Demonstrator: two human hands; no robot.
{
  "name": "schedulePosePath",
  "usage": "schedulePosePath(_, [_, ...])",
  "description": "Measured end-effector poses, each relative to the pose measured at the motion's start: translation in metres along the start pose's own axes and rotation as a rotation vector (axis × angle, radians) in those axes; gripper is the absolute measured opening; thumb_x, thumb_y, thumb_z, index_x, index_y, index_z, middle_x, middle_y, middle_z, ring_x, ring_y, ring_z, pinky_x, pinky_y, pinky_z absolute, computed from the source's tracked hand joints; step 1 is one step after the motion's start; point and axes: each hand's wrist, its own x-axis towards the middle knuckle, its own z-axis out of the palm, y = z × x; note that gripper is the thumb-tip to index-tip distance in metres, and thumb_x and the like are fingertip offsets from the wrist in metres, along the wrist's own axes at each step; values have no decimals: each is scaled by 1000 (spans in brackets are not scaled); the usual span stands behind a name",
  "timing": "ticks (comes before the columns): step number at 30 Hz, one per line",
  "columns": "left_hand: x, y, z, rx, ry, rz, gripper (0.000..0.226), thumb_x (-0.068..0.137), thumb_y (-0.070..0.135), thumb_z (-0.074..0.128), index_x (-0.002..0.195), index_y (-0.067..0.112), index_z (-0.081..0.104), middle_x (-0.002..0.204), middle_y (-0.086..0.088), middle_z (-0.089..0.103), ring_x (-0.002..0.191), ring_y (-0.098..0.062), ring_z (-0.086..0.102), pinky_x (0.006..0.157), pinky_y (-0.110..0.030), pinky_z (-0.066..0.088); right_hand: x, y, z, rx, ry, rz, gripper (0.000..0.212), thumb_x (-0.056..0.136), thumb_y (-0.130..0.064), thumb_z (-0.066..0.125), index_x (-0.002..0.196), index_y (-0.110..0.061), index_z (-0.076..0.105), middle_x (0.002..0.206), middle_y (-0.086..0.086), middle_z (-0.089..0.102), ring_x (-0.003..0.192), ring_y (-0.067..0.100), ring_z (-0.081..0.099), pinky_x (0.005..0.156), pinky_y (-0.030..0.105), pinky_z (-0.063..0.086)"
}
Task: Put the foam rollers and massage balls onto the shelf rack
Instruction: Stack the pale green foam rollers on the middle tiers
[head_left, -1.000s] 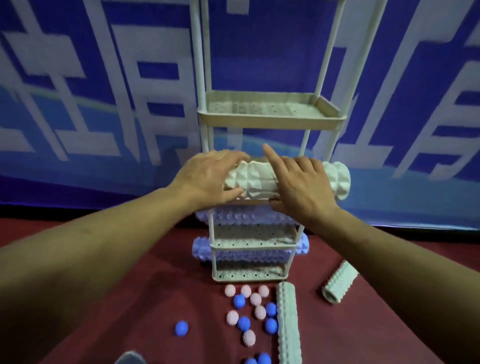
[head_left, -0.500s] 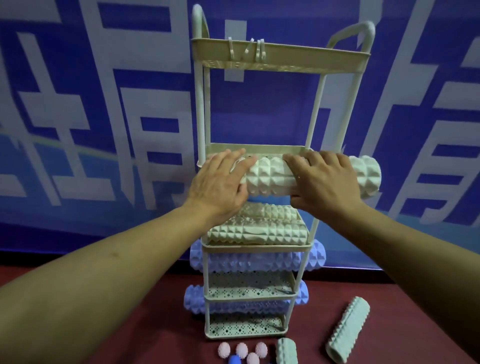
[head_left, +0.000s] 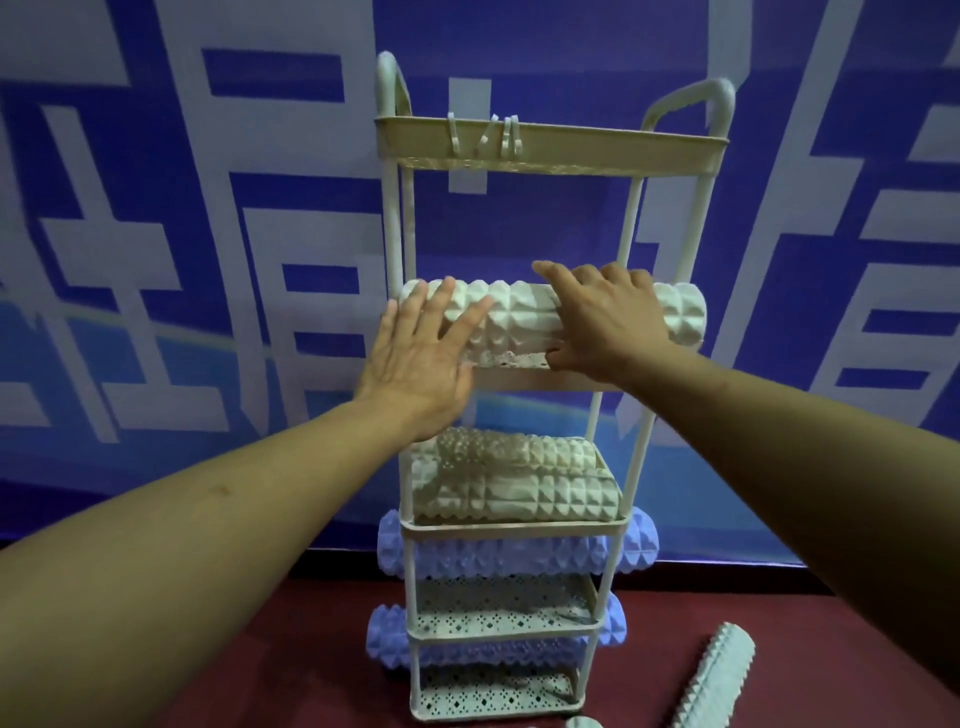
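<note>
White roller (head_left: 524, 322) now on second shelf (head_left: 524, 378)

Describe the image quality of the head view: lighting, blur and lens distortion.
Head view: dim, bluish light, no harsh glare; wide-angle lens bows the shelf rack posts and stretches the forearms toward the corners; the white foam roller under the left hand and right hand is fairly sharp, while rollers on the tier below look smeared; the banner is soft.
</note>
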Motion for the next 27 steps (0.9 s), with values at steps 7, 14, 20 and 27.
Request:
schedulePosePath(7, [18,-8,11,-61,-44,-35,62,99,42,38,153,39,7,164,-2,-7,150,-24,-8,122,-42,-2,49,14,12,11,-125,-32,94,66,-58,76,145,-34,30,124,6,60,112,36,52,94,48,39])
schedulePosePath(14, [11,-9,35,-52,-73,-41,53,99,46,38,149,36,25,163,2,-12,150,-27,-2,122,-45,7,44,2,18,-86,-215,17,79,65,-62,76,132,-32,46,117,7,60,112,36,51,92,48,38])
schedulePosePath(20, [-1,-9,43,7,-120,-30,54,99,49,31,151,36,20,164,-2,2,149,-24,15,122,-44,0,26,8,10,-40,-199,-2,79,68,-66,73,136,-36,44,114,5,62,111,36,51,94,49,37])
schedulePosePath(27, [-19,3,33,-111,-120,-108,50,96,51,43,144,40,33,163,7,-5,149,-32,9,119,-48,16,49,-3,12,19,-201,-110,94,67,-72,71,145,-38,33,132,3,58,124,37,48,101,52,37])
